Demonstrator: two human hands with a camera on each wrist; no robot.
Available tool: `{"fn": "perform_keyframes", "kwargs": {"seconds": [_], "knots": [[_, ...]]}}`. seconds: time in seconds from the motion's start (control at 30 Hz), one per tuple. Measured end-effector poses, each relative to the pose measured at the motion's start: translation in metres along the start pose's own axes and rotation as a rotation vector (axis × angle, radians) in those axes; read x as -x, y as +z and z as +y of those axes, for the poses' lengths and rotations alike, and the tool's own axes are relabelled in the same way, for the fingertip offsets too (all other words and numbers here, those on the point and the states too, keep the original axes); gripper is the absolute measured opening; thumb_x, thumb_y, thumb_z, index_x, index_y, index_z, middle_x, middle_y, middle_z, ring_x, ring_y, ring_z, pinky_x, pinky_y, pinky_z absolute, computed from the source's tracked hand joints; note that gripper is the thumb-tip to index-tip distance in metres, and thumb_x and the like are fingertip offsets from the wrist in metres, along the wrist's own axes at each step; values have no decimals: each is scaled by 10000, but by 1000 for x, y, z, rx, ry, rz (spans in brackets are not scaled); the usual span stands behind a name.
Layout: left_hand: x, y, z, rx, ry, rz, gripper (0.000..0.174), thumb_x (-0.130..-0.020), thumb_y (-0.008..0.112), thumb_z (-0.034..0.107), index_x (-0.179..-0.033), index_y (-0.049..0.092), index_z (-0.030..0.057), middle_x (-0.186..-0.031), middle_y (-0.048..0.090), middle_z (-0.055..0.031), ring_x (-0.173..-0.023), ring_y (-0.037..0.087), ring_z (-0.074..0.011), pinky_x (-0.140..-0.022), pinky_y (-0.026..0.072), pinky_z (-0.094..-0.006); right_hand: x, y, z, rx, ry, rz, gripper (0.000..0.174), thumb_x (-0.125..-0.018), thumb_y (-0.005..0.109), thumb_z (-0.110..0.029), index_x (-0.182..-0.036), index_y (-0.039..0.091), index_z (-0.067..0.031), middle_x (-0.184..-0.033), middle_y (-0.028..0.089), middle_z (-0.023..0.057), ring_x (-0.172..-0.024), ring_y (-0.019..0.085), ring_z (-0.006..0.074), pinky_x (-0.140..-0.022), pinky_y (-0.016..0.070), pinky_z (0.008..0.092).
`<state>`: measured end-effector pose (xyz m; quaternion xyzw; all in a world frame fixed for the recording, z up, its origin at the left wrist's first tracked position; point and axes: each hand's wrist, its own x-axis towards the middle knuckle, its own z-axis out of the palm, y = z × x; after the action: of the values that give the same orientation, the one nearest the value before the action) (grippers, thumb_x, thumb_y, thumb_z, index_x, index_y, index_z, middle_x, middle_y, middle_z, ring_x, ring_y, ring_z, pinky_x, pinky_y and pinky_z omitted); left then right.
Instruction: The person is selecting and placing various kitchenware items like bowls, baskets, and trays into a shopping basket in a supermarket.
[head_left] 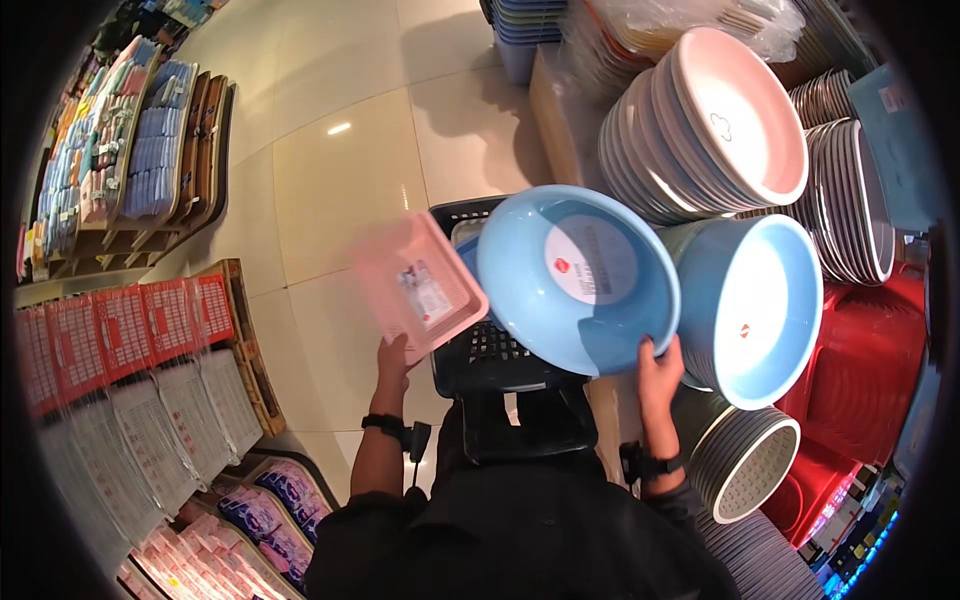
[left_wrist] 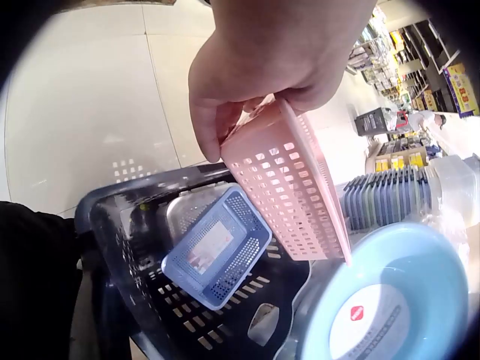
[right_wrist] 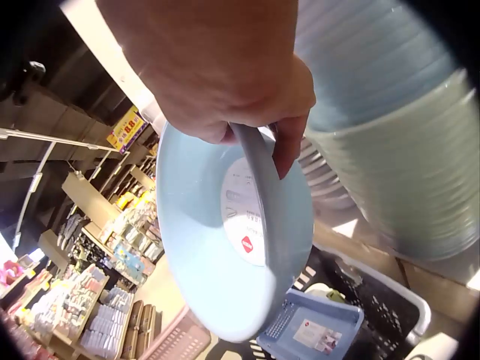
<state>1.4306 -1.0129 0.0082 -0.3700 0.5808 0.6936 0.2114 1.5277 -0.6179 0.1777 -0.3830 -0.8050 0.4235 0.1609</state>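
In the head view the left hand [head_left: 396, 362] grips the near edge of a pink perforated basket [head_left: 424, 286], held tilted beside a black shopping basket [head_left: 462, 376]. The right hand [head_left: 660, 372] pinches the rim of a round blue basin [head_left: 530, 290] with a white label, held over the shopping basket's right part. The left wrist view shows fingers curled over the pink basket's rim [left_wrist: 289, 191]. Inside the shopping basket lie a small blue perforated basket [left_wrist: 217, 247] and a clear container partly hidden by it.
Stacked blue basins [head_left: 752, 310], pink-topped basins [head_left: 740, 120] and pale perforated baskets [head_left: 745, 470] stand at the right, with red tubs [head_left: 860, 360] beyond. Red and white crates [head_left: 130, 340] and packaged goods [head_left: 270, 510] are at the left. Tiled floor [head_left: 340, 200] lies between.
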Motion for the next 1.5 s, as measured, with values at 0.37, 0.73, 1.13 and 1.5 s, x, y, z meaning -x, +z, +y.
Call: {"fn": "perform_keyframes", "kwargs": {"seconds": [0.37, 0.73, 1.13, 1.5], "knots": [[-75, 84, -60, -381, -155, -200, 440, -922, 487, 116, -1348, 428, 23, -1171, 590, -138, -979, 642, -280, -715, 602, -406, 7, -51, -16, -142, 85, 104, 285, -921, 562, -34, -1188, 536, 59, -1029, 600, 60, -907, 542, 110, -835, 439, 246], [-109, 105, -140, -486, -244, -149, 437, -886, 502, 67, -1320, 500, 17, -1074, 654, -223, -985, 662, -290, -679, 564, -374, 23, -53, -8, -50, 144, 100, 346, -922, 581, -63, -1237, 481, 39, -1097, 560, 75, -966, 518, 123, -886, 414, 256], [-155, 82, -210, -515, -137, -191, 650, -835, 612, 224, -1374, 405, -74, -1347, 486, -269, -1212, 513, -395, -1002, 431, -396, 31, -48, -13, -84, 180, 106, 366, -932, 578, -69, -1265, 458, 25, -1090, 557, 64, -929, 523, 108, -847, 427, 243], [60, 140, 93, 215, 12, -762, 731, -1004, 244, 599, -1413, 415, 18, -1352, 537, -127, -1225, 524, -208, -1035, 422, -340, 34, -50, -49, -142, 151, -11, 228, -927, 569, -65, -1133, 517, 19, -952, 589, 43, -839, 533, 97, -765, 453, 247]]}}
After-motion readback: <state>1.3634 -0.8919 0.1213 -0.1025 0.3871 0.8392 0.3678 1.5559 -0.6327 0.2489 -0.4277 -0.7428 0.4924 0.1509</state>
